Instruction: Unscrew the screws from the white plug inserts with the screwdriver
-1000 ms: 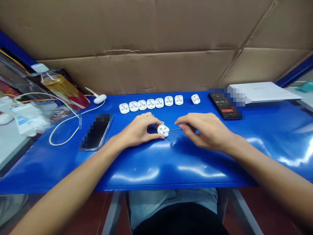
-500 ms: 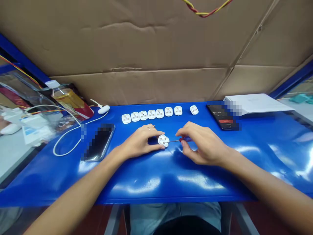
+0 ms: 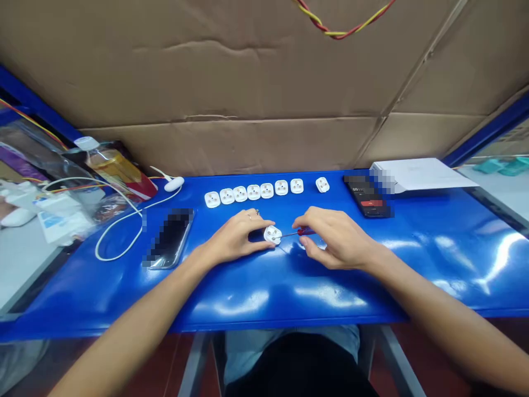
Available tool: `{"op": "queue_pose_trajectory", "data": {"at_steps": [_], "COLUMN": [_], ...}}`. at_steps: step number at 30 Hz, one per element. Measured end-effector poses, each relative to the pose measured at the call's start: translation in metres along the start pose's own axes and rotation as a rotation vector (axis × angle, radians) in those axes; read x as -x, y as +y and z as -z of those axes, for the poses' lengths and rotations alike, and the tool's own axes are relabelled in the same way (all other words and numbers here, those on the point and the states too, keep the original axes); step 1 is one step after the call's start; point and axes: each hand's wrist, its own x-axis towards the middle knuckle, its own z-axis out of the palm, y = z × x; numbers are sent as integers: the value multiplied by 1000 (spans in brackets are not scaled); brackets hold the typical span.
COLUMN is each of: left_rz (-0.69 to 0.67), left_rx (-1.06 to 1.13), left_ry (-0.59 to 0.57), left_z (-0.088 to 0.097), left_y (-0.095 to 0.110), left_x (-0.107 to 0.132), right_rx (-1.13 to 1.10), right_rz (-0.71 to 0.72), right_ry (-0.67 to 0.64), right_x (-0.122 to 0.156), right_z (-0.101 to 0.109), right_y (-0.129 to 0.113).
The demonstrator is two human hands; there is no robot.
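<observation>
A small white three-pin plug body (image 3: 273, 234) lies on the blue table (image 3: 289, 298), just in front of the row of parts. My left hand (image 3: 237, 231) holds it from the left, with fingers and thumb on its edges. My right hand (image 3: 330, 237) pinches a small screwdriver with a red handle (image 3: 305, 231), and the thin metal shaft reaches to the plug's face. Several matching white plug bodies (image 3: 253, 192) stand in a line beyond my hands. One more white plug body (image 3: 322, 184) sits apart to their right.
A blurred phone (image 3: 169, 238) lies left of my left hand, and a white cable (image 3: 119, 237) loops beside it. A phone showing a timer (image 3: 366, 197) and a flat white box (image 3: 421, 175) are at back right. Plastic-wrapped items and a bottle (image 3: 113, 168) crowd the left. Cardboard (image 3: 248, 66) walls the back.
The view has tilted upward, so the table sits lower in the picture. The screwdriver's red handle now shows beside my right fingers. The plug stays in my left hand.
</observation>
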Motion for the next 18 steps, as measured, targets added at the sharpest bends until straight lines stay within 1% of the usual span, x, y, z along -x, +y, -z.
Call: {"op": "queue_pose_trajectory", "data": {"at_steps": [4, 9, 14, 16, 18], "left_rz": [3, -8, -26, -27, -28], "left_rx": [-9, -26, -41, -52, -67], "left_ry": [-2, -17, -16, -17, -25], "left_z": [-1, -1, -1, 0, 0], "left_y": [-1, 1, 2, 2, 2], "left_x": [0, -1, 0, 0, 0], "right_rx": [69, -12, 119, 142, 111], "right_rz": [-31, 18, -76, -60, -34], "right_ry": [5, 66, 24, 30, 53], "right_x": [3, 0, 3, 3, 2], "right_z": [-4, -4, -3, -5, -6], "right_y": [5, -3, -7, -5, -5]}}
